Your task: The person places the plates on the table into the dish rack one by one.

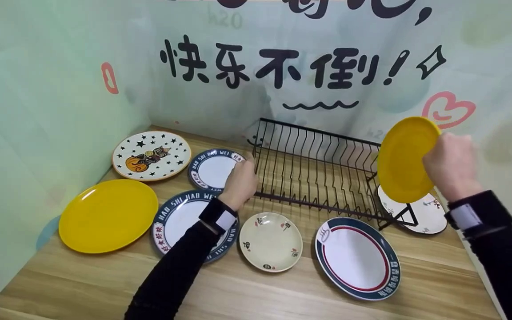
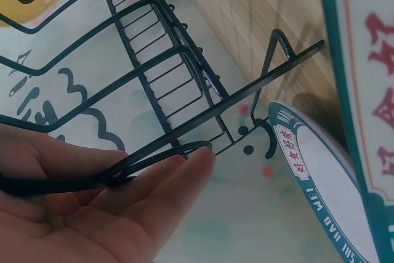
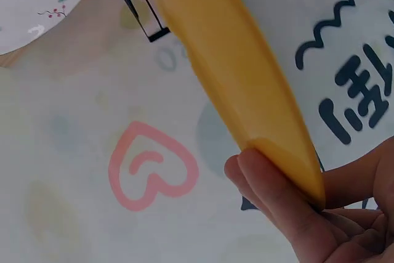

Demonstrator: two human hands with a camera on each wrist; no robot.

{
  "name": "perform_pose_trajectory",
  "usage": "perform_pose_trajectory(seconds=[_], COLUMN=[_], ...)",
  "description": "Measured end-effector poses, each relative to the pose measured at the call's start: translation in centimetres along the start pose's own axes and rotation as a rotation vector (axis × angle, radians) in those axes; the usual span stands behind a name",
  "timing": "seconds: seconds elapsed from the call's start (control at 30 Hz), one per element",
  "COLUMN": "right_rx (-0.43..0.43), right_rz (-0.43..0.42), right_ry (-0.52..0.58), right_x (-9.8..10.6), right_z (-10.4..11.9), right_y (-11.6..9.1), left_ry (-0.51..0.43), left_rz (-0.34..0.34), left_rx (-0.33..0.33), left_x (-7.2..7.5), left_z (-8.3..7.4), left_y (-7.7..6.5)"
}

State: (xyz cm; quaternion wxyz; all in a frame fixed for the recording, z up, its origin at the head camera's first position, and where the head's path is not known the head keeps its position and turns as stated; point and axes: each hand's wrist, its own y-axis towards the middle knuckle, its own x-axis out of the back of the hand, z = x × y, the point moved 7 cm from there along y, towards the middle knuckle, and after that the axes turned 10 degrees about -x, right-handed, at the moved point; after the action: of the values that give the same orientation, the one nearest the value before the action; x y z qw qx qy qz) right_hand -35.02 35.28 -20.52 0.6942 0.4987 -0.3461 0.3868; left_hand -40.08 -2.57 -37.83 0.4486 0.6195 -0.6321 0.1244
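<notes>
My left hand (image 1: pixel 242 183) holds the left end of a black wire dish rack (image 1: pixel 320 132). In the left wrist view, that hand's fingers (image 2: pixel 166 195) lie around the rack's end wire. Over at the right end, my right hand (image 1: pixel 454 166) grips a yellow plate (image 1: pixel 405 160) by its edge. The plate is tilted up nearly on edge, raised over that end of the rack. Seen from the right wrist, the thumb and fingers (image 3: pixel 274 192) pinch the rim of the yellow plate (image 3: pixel 246 78) from both sides. No plates show in the rack's slots.
Left of the rack lie a pumpkin-patterned plate (image 1: pixel 151 155), another yellow plate (image 1: pixel 109 218) and two blue-rimmed plates, one small (image 1: pixel 214 171), one larger (image 1: pixel 180 222). In front are a cream plate (image 1: pixel 271 242) and a dark-rimmed oval plate (image 1: pixel 358 260). A white plate (image 1: pixel 425 215) lies partly behind the rack's right end.
</notes>
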Motion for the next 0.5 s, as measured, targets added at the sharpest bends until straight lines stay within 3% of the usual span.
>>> perform_pose_trajectory(seconds=[0.2, 0.5], right_rx=[0.085, 0.126], right_rz=[0.011, -0.003], right_ry=[0.009, 0.018], right_x=[-2.4, -4.4], right_z=[0.8, 1.1], right_y=[0.1, 0.5], left_ry=[0.000, -0.017], left_rz=[0.007, 0.021], left_rx=[0.004, 0.013], left_x=[-0.1, -0.1], left_z=[0.1, 0.1], left_y=[0.1, -0.1])
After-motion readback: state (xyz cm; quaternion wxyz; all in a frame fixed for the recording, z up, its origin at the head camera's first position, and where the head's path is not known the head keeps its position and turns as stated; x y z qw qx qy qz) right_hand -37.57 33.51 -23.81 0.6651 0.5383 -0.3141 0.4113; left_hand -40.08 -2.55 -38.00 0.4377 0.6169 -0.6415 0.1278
